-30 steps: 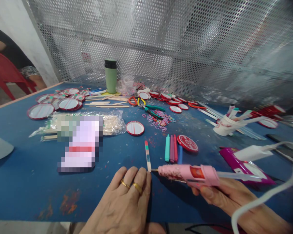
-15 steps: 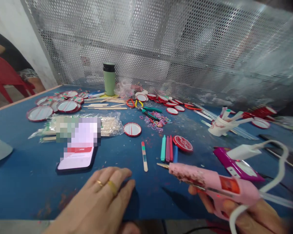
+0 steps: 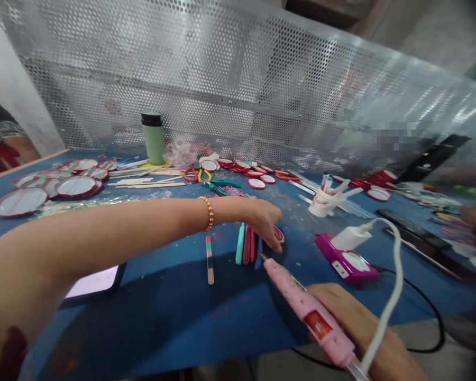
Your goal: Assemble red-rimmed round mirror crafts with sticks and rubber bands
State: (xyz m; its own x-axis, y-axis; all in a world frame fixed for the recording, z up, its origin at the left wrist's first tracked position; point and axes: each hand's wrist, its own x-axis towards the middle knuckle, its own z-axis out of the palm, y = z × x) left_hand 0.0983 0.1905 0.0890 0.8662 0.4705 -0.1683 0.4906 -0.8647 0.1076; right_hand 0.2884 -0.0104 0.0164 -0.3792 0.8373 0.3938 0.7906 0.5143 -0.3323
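My left arm stretches across the table, and my left hand (image 3: 265, 221) is over a red round lid-like disc (image 3: 280, 234), partly hiding it. Thumb and fingers are spread about the disc; whether they touch it I cannot tell. A pink hot glue gun (image 3: 297, 293) is gripped in my right hand (image 3: 353, 317), its metal nozzle pointing up and left near the marker pens (image 3: 246, 245). Left of those pens lies a wooden stick (image 3: 209, 259) with coloured bands. My forearm partly covers a phone (image 3: 93, 283).
Small round mirrors with red rims (image 3: 76, 186) are piled at left. Behind stand a green tumbler (image 3: 154, 140), pliers (image 3: 218, 185) and loose wooden sticks (image 3: 146, 183). To the right are a paper cup (image 3: 323, 203), a purple power strip (image 3: 343, 259) and a white cable (image 3: 394, 264).
My left hand has reached forward and right from the table's front to the red disc. The glue gun has turned, its nozzle now pointing more upward. The view has swung right.
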